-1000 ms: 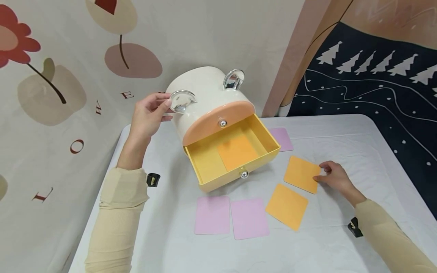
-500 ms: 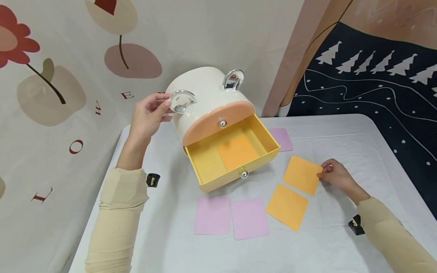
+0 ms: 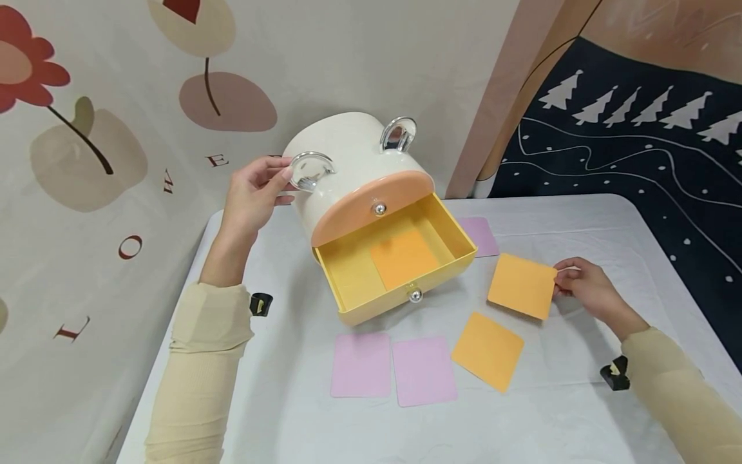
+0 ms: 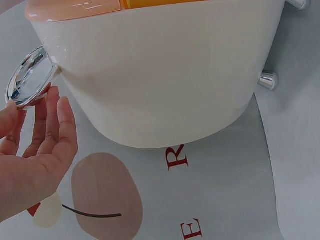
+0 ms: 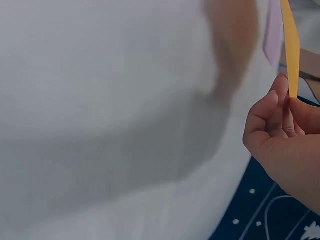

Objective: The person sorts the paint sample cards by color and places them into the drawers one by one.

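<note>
A white rounded storage box with two chrome ear-shaped loops stands at the back of the table. My left hand pinches its left chrome ear between thumb and fingers, which the left wrist view shows up close. The box's yellow drawer is pulled out, with an orange card lying inside it. To the right, my right hand pinches the right edge of another orange card, raised and tilted over the table. The right wrist view shows this card edge-on between thumb and fingers.
One more orange card lies flat in front of the raised one. Two pink cards are side by side before the drawer, and a third pink card is partly hidden behind it. Patterned cloth hangs behind the table.
My right hand has taken hold of the orange card's edge and lifted it off the table, moving slightly right and back. My left hand stays at the chrome ear.
</note>
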A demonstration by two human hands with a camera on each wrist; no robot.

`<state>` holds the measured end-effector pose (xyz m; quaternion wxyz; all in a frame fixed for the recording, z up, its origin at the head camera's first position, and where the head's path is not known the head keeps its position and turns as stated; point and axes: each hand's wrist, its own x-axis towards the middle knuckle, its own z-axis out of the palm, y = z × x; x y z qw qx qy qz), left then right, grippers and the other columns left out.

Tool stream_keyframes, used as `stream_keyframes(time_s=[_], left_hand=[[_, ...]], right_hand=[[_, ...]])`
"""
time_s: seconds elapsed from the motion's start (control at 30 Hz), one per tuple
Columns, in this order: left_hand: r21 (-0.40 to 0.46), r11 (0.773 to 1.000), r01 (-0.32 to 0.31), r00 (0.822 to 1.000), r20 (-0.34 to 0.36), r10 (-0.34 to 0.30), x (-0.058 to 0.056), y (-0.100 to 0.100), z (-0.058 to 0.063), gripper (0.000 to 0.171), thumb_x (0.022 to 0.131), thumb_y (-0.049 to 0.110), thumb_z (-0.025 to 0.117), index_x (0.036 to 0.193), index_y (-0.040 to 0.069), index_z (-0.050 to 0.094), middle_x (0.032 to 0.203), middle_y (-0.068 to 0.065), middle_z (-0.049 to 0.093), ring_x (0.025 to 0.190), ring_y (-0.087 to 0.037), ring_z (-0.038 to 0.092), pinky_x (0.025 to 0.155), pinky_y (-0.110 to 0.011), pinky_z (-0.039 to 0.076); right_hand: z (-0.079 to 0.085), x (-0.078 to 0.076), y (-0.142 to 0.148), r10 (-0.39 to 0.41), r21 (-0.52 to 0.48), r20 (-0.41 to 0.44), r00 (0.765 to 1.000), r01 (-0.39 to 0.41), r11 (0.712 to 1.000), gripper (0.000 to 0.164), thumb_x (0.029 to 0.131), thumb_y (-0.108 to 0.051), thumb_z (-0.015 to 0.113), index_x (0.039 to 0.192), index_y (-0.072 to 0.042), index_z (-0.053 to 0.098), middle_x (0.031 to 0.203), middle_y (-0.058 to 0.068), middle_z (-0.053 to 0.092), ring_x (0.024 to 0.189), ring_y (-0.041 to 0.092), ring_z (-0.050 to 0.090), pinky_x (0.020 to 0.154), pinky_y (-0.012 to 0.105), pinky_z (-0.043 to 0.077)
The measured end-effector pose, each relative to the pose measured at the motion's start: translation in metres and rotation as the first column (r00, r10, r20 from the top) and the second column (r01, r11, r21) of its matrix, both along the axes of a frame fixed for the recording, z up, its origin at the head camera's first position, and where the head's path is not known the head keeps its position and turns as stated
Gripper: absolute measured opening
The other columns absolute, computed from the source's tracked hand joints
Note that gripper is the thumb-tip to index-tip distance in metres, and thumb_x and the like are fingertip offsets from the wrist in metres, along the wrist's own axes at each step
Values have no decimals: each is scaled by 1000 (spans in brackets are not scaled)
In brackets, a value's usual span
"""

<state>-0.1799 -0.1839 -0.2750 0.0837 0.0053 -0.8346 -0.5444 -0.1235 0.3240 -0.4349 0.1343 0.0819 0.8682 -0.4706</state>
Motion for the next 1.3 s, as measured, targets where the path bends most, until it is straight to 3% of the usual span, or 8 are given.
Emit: stream_keyframes(time_s=[0.23,0.33,0.47,0.57,0.83,1.07,1.3], left_hand=[[16,1000,7,1000,0,-7,-1,-1,0,30,90,21,57,115,5,59,99,-7,58,82,-16,60,70,-18,53],[21,1000,12,1000,-1,-12,-1,-1,0,30,90,21,57,115,4,59,99,-7,58,83,-15,60,70,-18,53],[21,1000,9,1000,0,-9,-2,-2,0,30,90,21,57,115,4,59,100,-7,59,83,-14,60,70,-18,53],[22,1000,5,1000,5,-5,-2,-2,-1,30,90,21,57,115,5,59,100,-7,59,83,-14,60,71,-19,53],[5,1000,4,1000,6,-4,-2,-1,-2,30,90,22,57,115,5,59,101,-8,58,84,-15,60,72,-19,53],[8,1000,9,1000,-5,-9,-1,-1,-1,30,91,21,57,115,5,59,100,-8,58,84,-16,60,70,-17,53],[12,1000,12,1000,-10,-12,-1,-1,-1,29,90,21,57,115,5,59,99,-7,58,84,-17,61,69,-18,53]], right_hand=[[14,-21,20,-38,-134,-44,998,32,990,29,94,-8,50,119,5,41,97,13,57,74,11,59,69,22,53],[32,-26,16,-29,-132,-68,997,20,991,27,95,-9,49,118,3,42,97,9,57,76,11,58,69,19,52],[69,-28,-5,26,-31,-121,992,-30,999,28,96,-8,45,120,5,38,93,-5,56,76,8,55,70,17,51],[89,-33,-17,51,-39,-153,987,-57,998,25,96,-6,44,119,3,39,88,-12,56,76,8,54,70,16,50],[125,-52,-56,111,-52,-234,966,-126,991,22,94,-2,46,115,4,43,91,-3,57,76,12,54,69,16,50],[139,-64,-104,180,-111,-245,953,-212,971,21,93,1,48,113,6,46,91,3,59,75,13,56,68,19,52],[137,-71,-146,247,-114,-206,947,-274,955,20,91,4,49,111,4,52,91,12,59,73,18,55,67,20,52]])
